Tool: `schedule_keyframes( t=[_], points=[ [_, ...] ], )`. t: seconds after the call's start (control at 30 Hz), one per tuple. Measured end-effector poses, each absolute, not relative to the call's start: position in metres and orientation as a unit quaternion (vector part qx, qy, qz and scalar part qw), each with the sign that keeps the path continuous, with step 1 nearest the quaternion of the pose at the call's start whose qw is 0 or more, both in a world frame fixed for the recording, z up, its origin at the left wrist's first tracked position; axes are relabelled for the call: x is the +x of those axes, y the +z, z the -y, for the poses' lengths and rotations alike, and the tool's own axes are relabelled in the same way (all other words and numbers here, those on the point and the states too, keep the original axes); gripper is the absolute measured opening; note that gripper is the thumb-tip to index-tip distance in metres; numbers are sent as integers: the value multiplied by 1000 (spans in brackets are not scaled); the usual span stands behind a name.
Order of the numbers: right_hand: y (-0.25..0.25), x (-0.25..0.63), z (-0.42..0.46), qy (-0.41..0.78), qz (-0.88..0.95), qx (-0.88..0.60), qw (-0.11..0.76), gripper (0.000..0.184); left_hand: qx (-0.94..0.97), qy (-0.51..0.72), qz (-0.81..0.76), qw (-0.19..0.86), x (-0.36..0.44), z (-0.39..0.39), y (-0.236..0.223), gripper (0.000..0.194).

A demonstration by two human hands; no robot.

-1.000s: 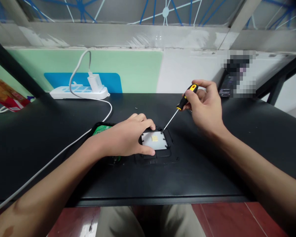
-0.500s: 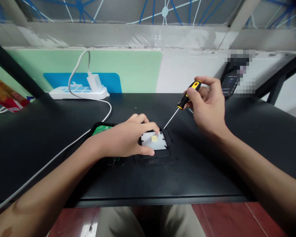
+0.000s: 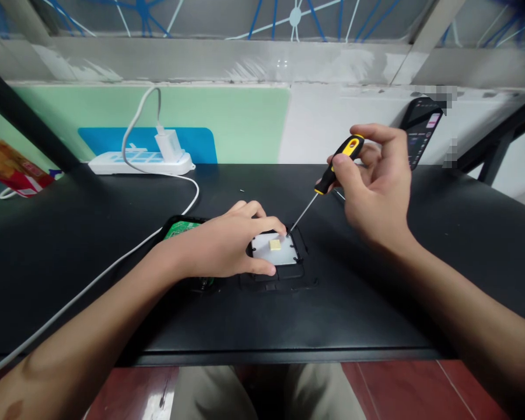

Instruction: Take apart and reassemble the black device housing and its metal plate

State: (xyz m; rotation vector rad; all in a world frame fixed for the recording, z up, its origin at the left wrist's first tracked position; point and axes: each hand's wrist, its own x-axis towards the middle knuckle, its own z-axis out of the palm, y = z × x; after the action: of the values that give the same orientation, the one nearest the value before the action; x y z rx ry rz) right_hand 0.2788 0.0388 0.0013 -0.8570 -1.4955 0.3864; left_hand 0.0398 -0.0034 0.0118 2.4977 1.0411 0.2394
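In the head view, at mid-frame: a pale panel [image 3: 266, 256] with a yellow pad [image 3: 275, 245] on its face, lying on a black frame [image 3: 291, 271]. Across it, the left hand [image 3: 221, 242], thumb and forefinger spread apart, thumb by the lower edge, forefinger by the upper right corner; probably so placed to steady the panel. Right of centre, the right hand [image 3: 376, 181], clamped on the handle of a screwdriver [image 3: 339, 165], shaft slanting down and left to that same corner; likely slanted to leave the tip in sight beside the forefinger. Exact contact at the tip too small to make out. Left of the panel, a green board [image 3: 184, 228] in a black shell [image 3: 170, 221], partly hidden by the left forearm, perhaps set aside for working room. Under the right hand, a thin rod [image 3: 340, 196], mostly hidden.

All around, a smooth black table [image 3: 310, 326], with red tiles [image 3: 406, 388] below at the bottom of the frame. Upper left, a power strip [image 3: 142, 165] with a white charger [image 3: 168, 146] and cable [image 3: 197, 189]; far left, a red packet [image 3: 15, 166]; upper right, a phone [image 3: 420, 125] propped near the pale wall [image 3: 332, 125]; along the top, a window [image 3: 201, 20] patterned in blue.
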Motion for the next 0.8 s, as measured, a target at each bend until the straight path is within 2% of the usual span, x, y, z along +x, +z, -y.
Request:
schedule_keyframes(
  t=[0.4, 0.6, 0.8],
  points=[
    [2, 278, -31, 62, 726, -302, 615, 36, 899, 92, -371, 211, 40, 4, 10, 49],
    [3, 276, -28, 56, 766, -246, 591, 43, 898, 90, -374, 213, 40, 3, 12, 51],
    [5, 272, -23, 89, 765, -243, 590, 41, 897, 86, -374, 217, 40, 4, 13, 50]
  ],
)
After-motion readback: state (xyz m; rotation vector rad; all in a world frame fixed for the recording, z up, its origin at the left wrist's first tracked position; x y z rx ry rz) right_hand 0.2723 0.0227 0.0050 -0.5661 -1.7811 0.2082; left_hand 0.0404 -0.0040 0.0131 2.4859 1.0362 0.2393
